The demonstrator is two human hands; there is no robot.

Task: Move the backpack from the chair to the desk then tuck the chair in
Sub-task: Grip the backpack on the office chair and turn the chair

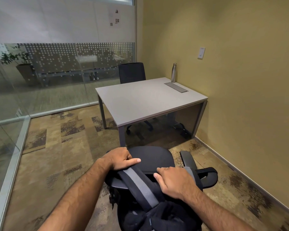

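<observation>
On chair, hands around backpack (desk beyond)

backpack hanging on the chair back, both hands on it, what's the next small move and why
Probably lift it straight up. The backpack hangs over the back of the near chair, with the left hand and right hand both resting on its top and straps. Raising it should free it from the chair back. The desk ahead has plenty of bare surface; only a bottle stands at its far corner.

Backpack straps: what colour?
Grey with black edging, on a black backpack; the strap shows best in the head view.
</observation>
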